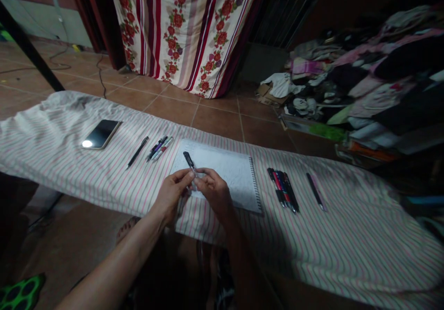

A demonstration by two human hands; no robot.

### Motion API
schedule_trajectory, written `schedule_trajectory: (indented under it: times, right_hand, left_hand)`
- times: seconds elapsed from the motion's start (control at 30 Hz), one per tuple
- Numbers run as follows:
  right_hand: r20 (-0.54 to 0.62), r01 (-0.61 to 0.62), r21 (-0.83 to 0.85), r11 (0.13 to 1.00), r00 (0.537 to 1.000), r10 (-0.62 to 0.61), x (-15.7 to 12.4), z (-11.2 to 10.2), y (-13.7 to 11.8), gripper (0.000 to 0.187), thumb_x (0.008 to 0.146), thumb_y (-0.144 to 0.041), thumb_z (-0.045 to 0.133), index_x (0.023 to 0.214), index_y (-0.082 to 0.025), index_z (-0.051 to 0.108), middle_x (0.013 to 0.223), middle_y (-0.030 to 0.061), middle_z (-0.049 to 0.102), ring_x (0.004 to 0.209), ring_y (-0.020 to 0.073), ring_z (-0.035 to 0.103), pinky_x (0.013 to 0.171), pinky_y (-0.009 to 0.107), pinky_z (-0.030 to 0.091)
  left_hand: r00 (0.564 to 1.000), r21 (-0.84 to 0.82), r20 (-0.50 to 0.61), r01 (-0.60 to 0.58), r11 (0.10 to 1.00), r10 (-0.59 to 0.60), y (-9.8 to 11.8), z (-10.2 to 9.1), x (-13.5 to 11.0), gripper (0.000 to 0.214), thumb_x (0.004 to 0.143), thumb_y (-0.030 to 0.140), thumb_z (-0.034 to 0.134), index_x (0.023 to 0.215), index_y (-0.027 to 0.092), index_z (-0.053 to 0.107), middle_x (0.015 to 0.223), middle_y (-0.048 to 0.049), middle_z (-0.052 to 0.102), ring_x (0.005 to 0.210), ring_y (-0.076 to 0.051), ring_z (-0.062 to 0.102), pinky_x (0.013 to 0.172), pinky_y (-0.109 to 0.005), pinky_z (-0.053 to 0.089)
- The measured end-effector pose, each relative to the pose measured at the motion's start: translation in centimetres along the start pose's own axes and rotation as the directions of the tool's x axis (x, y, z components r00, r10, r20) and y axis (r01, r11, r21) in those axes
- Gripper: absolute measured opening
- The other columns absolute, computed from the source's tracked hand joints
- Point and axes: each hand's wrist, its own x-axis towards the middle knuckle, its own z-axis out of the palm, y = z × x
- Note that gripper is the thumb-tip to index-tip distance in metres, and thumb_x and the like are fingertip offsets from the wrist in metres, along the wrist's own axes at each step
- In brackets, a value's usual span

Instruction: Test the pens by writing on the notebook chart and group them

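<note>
ok so my left hand (pixel 171 189) and right hand (pixel 215 190) are both pinching a black-topped pen (pixel 188 159) over the spiral notebook (pixel 231 166), long axis pointing away, slightly left, neither hand clearly nearer.

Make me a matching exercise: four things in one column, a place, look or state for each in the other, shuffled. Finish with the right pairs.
1. notebook
2. phone
3. curtain
4. pen over the notebook

A. red flowers and stripes
B. held by left hand and right hand
C. spiral-bound along one edge
D. leftmost item on the striped cloth

Pairs: 1-C, 2-D, 3-A, 4-B
</note>
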Motion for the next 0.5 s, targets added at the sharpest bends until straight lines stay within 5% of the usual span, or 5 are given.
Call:
schedule_trajectory:
  times: [0.2, 0.5]
  right_hand:
    - [-0.105, -0.082, 0.263, 0.961, 0.988, 0.113, 0.03, 0.05, -0.02, 0.029, 0.071, -0.041, 0.061, 0.088, -0.018, 0.058, 0.065, -0.0001, 0.065, 0.054, 0.0105, 0.057, 0.05, 0.022, 0.042]
    - [-0.211, -0.103, 0.498, 0.861, 0.949, 0.236, 0.61, -0.27, 0.34, 0.031, 0.066, -0.037, 0.068, 0.09, -0.018, 0.063, 0.078, 0.0036, 0.068, 0.066, 0.0116, 0.062, 0.059, 0.023, 0.048]
  left_hand:
    - [0.99, -0.371, -0.074, 0.087, 0.925, -0.122, 0.2, 0.01, 0.53, 0.011, 0.065, 0.011, 0.072, 0.071, 0.011, 0.063, 0.067, -0.0003, 0.063, 0.06, -0.007, 0.061, 0.053, -0.014, 0.047]
    - [0.982, -0.409, -0.156, 0.037, 0.912, -0.109, 0.23, 0.74, 0.36, 0.008, 0.074, 0.003, 0.062, 0.073, 0.011, 0.063, 0.073, -0.003, 0.068, 0.069, -0.011, 0.067, 0.063, -0.016, 0.055]
